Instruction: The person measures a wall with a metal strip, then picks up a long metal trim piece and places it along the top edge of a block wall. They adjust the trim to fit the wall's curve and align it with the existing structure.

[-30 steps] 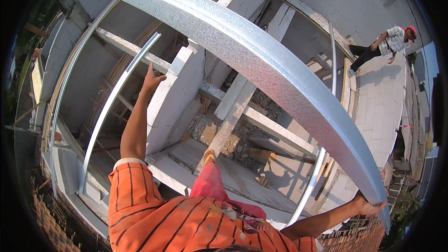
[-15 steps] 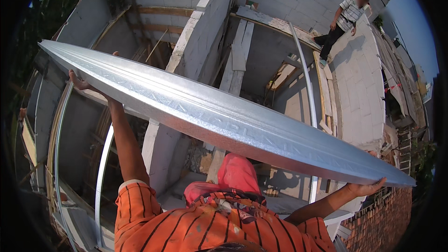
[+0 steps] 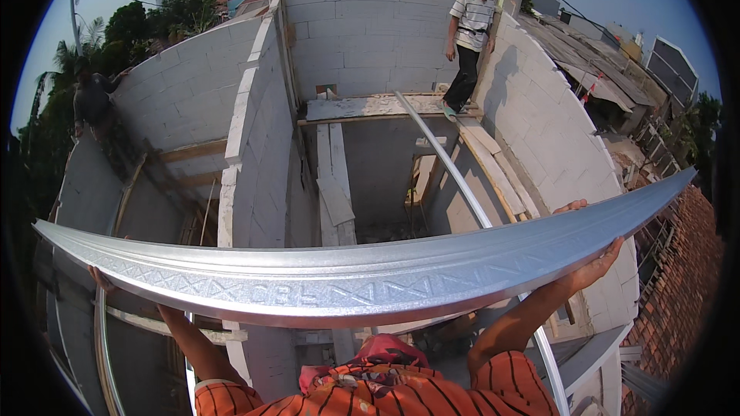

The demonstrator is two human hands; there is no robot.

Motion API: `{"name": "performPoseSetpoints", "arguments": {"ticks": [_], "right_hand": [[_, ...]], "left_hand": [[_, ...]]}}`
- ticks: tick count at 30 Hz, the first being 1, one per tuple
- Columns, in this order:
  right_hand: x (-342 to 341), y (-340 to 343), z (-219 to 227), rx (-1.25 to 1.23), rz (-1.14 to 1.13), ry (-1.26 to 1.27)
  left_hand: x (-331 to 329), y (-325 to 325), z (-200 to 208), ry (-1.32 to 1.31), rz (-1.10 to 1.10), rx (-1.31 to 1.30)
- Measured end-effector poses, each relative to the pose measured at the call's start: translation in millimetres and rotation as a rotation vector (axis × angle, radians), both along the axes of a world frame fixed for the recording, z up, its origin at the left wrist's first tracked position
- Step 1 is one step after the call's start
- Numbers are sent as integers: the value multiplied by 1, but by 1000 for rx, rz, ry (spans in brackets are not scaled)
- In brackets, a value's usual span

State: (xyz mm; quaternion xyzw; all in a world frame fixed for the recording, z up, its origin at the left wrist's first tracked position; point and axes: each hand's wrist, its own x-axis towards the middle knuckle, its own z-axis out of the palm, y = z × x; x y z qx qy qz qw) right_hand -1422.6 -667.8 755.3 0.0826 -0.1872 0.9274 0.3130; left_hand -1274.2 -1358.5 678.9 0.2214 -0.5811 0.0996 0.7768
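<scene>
Left arm: reaches forward and outward from an orange striped sleeve [image 3: 230, 398], its forearm partly behind the beam.
Left hand [image 3: 102, 280]: holds the metal beam near its left end; part shows below the lower edge, but most fingers are hidden, so how far they curl cannot be told.
Right arm: bent at the elbow, forearm rising outward.
Right hand [image 3: 597, 268]: grips toward the beam's right end, part against the lower edge, fingers [image 3: 572, 206] curled around to show above the top edge.
Metal beam [image 3: 370, 281]: silvery, raised crosswise before the body, spanning nearly the whole view.
Building: roofless rooms of pale block, with a dividing wall [image 3: 254, 139], a back wall [image 3: 362, 38] and a right wall [image 3: 547, 108].
Ledge [image 3: 370, 106]: planks along the back wall; a person in a red cap [image 3: 472, 31] stands at its right end.
Left wall top: a second person in dark clothes [image 3: 96, 100].
Thin metal channel [image 3: 443, 156]: runs from the ledge, passing behind the beam.
Outside: reddish roof tiles [image 3: 682, 254] at right, trees [image 3: 139, 25] at left.
In the way: the beam covers part of the rooms below.
</scene>
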Motion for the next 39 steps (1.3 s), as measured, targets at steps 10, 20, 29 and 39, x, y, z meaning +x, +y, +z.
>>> {"name": "performPoseSetpoints", "arguments": {"ticks": [10,20,29,39], "right_hand": [[-151,-82,39,3,162,81],[-346,-111,50,326,-62,-16],[-494,-161,69,237,-5,-46],[-682,-226,59,223,184,36]], "left_hand": [[-131,-75,38,34,-7,-45],[-312,-125,73,208,-165,-135],[-408,-171,115,73,-159,-169],[-548,-205,115,65,-106,-69]]}}
